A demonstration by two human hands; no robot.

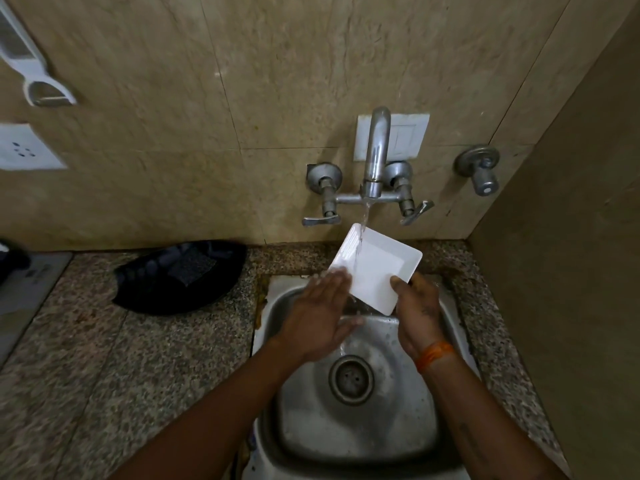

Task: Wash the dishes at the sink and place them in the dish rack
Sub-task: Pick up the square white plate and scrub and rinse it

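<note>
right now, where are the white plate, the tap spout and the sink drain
white plate (379,268), head view, its flat centre
tap spout (375,157), head view, middle of the pipe
sink drain (351,379), head view, the strainer

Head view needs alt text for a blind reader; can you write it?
Right hand grips a square white plate under the running tap; the open left hand touches its edge, above a steel sink.

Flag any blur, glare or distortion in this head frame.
Head view: wide-angle bend bows the wall tiles and counter edge; left hand fingertips smeared by motion at the white plate, right hand sharper; dim warm light, bright glints on faucet and sink; corners soft.
</note>
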